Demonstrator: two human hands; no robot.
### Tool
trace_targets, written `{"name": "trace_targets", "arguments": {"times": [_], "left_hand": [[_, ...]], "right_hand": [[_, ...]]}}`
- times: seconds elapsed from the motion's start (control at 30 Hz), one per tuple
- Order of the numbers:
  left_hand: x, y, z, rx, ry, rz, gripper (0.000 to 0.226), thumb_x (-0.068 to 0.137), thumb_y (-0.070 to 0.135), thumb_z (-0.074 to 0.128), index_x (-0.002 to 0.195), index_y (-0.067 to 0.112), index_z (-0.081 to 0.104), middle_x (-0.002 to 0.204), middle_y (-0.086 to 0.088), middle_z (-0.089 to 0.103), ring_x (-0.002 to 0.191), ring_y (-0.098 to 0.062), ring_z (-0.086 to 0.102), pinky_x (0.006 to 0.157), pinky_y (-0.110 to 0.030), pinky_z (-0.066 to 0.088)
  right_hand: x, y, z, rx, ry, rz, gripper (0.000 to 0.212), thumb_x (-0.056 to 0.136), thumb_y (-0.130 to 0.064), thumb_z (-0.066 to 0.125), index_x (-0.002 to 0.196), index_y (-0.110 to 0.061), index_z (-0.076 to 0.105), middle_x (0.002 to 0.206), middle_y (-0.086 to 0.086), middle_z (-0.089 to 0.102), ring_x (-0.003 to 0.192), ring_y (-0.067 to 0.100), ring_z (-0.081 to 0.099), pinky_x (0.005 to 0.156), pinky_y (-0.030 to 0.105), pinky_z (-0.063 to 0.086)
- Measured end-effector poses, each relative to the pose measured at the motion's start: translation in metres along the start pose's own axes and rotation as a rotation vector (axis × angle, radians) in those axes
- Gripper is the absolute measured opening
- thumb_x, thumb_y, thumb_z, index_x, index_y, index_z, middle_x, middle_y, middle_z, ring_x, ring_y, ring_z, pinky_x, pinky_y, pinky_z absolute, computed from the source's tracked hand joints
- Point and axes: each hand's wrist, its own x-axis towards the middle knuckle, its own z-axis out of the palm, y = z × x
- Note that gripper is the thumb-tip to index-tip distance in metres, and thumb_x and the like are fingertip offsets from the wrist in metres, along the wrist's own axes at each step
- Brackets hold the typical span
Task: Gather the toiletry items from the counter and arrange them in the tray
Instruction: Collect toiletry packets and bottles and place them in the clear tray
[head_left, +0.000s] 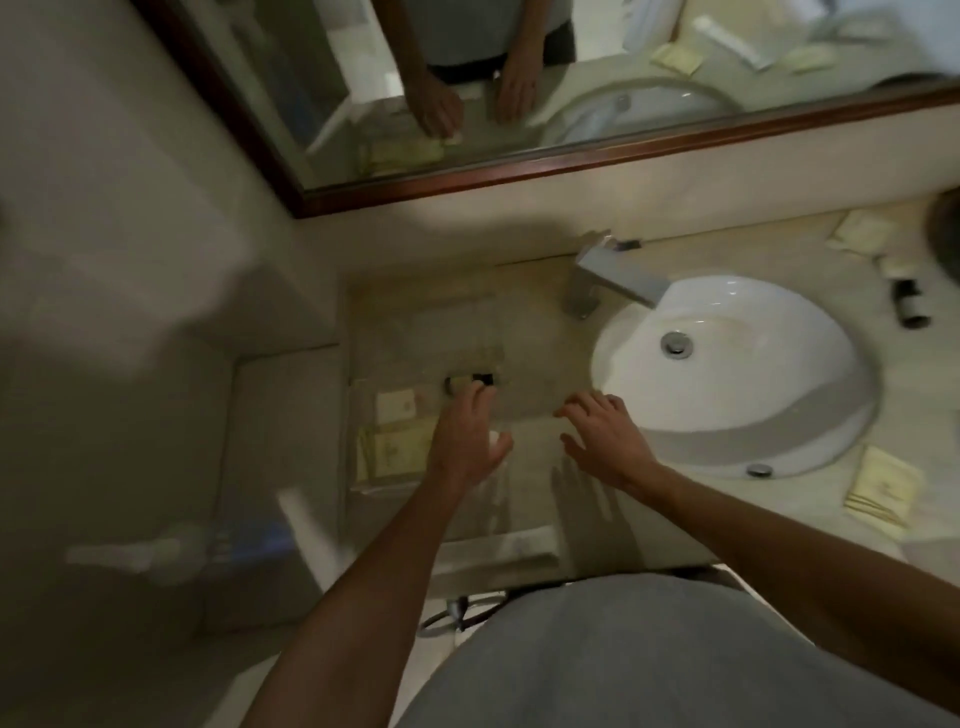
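Note:
A clear tray (363, 487) sits on the counter left of the sink. Inside it lie a white packet (396, 405) and several yellow-green packets (395, 453). A small bottle with a black cap (459, 383) lies at the tray's far side. My left hand (462, 441) reaches over the tray with its fingertips on that bottle and its thumb spread apart. Something small and white (494, 437) shows by the thumb, and the blur hides whether the hand grips anything. My right hand (605, 439) hovers open, fingers spread, between the tray and the sink.
The white sink (727, 395) and metal faucet (610, 280) fill the middle right. Right of the sink lie yellow packets (858, 236), a small dark-capped bottle (908, 304) and more packets (883, 488). A wood-framed mirror (571, 166) runs along the back.

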Motion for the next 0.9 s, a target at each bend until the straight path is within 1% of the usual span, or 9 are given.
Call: {"name": "trace_targets", "arguments": {"times": [0.1,0.2,0.3,0.4,0.5,0.6,0.7,0.8,0.9], "left_hand": [[0.026,0.070,0.023,-0.110,-0.041,0.094,0.076,0.069,0.052,0.066,0.132,0.015,0.046,0.129,-0.009,0.049,0.111,-0.027,0.051,0.093,-0.037,0.046],[0.050,0.146,0.048,-0.209,-0.058,0.209,0.074,0.066,0.050,0.068,0.129,0.016,0.048,0.125,-0.007,0.051,0.108,-0.026,0.052,0.090,-0.038,0.047],[0.073,0.227,0.073,-0.225,-0.087,0.292,0.074,0.068,0.051,0.069,0.129,0.015,0.047,0.126,-0.006,0.051,0.105,-0.025,0.054,0.085,-0.038,0.048],[0.096,0.303,0.095,-0.244,-0.107,0.352,0.073,0.071,0.051,0.067,0.131,0.017,0.046,0.128,-0.004,0.051,0.108,-0.022,0.053,0.087,-0.038,0.047],[0.123,0.364,0.118,-0.228,-0.148,0.411,0.074,0.071,0.050,0.068,0.134,0.018,0.043,0.130,-0.003,0.049,0.113,-0.022,0.051,0.089,-0.038,0.046],[0.156,0.412,0.140,-0.144,-0.205,0.439,0.073,0.075,0.050,0.063,0.138,0.021,0.039,0.136,-0.005,0.044,0.119,-0.026,0.045,0.094,-0.041,0.041],[0.187,0.454,0.155,-0.004,-0.212,0.497,0.067,0.077,0.047,0.057,0.137,0.021,0.041,0.135,-0.007,0.046,0.115,-0.029,0.047,0.090,-0.043,0.042],[0.218,0.489,0.166,0.095,-0.205,0.575,0.063,0.077,0.032,0.059,0.137,0.019,0.044,0.134,-0.007,0.049,0.110,-0.032,0.052,0.086,-0.042,0.043],[0.255,0.516,0.175,0.165,-0.240,0.529,0.062,0.081,0.029,0.058,0.139,0.019,0.039,0.143,-0.007,0.042,0.114,-0.033,0.049,0.088,-0.043,0.043]], "right_hand": [[-0.040,0.067,-0.025,0.018,0.080,0.062,0.035,0.081,-0.021,0.064,0.116,-0.020,0.059,0.118,0.005,0.055,0.107,0.026,0.050,0.090,0.041,0.041],[-0.086,0.134,-0.052,0.013,0.145,0.174,0.036,0.077,-0.015,0.067,0.112,-0.017,0.062,0.114,0.007,0.057,0.102,0.026,0.052,0.085,0.040,0.043],[-0.135,0.204,-0.076,0.017,0.206,0.296,0.037,0.075,-0.012,0.070,0.111,-0.016,0.064,0.112,0.008,0.057,0.101,0.026,0.055,0.085,0.040,0.045],[-0.179,0.270,-0.095,0.037,0.227,0.422,0.036,0.075,-0.012,0.072,0.110,-0.015,0.065,0.111,0.008,0.059,0.099,0.025,0.056,0.085,0.041,0.047],[-0.218,0.329,-0.107,0.018,0.185,0.563,0.037,0.076,-0.016,0.070,0.112,-0.017,0.064,0.112,0.006,0.057,0.097,0.025,0.055,0.082,0.042,0.050],[-0.256,0.379,-0.108,-0.013,0.097,0.657,0.041,0.074,-0.018,0.070,0.114,-0.016,0.064,0.113,0.010,0.059,0.096,0.030,0.057,0.078,0.043,0.049],[-0.283,0.413,-0.107,-0.054,0.017,0.699,0.043,0.072,-0.018,0.071,0.115,-0.014,0.064,0.115,0.013,0.060,0.094,0.032,0.058,0.076,0.042,0.049],[-0.294,0.443,-0.109,-0.079,-0.041,0.727,0.047,0.073,-0.019,0.066,0.119,-0.012,0.062,0.117,0.014,0.060,0.099,0.031,0.056,0.080,0.043,0.050],[-0.297,0.468,-0.114,-0.059,-0.019,0.789,0.050,0.078,-0.017,0.061,0.127,-0.014,0.057,0.124,0.012,0.058,0.104,0.027,0.055,0.087,0.041,0.050]]}}
